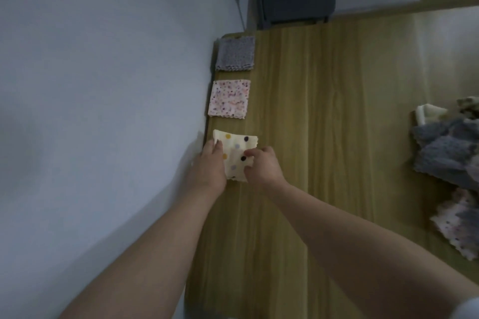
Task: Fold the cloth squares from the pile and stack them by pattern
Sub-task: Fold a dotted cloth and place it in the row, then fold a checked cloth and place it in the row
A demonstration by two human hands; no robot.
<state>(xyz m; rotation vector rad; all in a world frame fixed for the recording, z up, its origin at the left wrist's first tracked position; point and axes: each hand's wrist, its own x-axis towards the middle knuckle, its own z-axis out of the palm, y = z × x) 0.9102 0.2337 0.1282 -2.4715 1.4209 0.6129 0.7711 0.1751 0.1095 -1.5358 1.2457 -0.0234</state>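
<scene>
Right forearm [350, 228] over table [324, 111]; left hand [211, 163] flat on cream dotted cloth [234, 149], right hand [261, 163] pinches its fold; pink stack [229, 98], grey stack [235, 53] beyond; crumpled pile [448, 155] far right

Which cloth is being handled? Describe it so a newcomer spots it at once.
Along the wooden table's left edge, by the wall, three folded cloths lie in a row. It is the nearest, the cream cloth, with the left hand and right hand on it. Unlike the grey cloth and pink speckled cloth beyond, it bears large, well-spaced coloured dots.
</scene>
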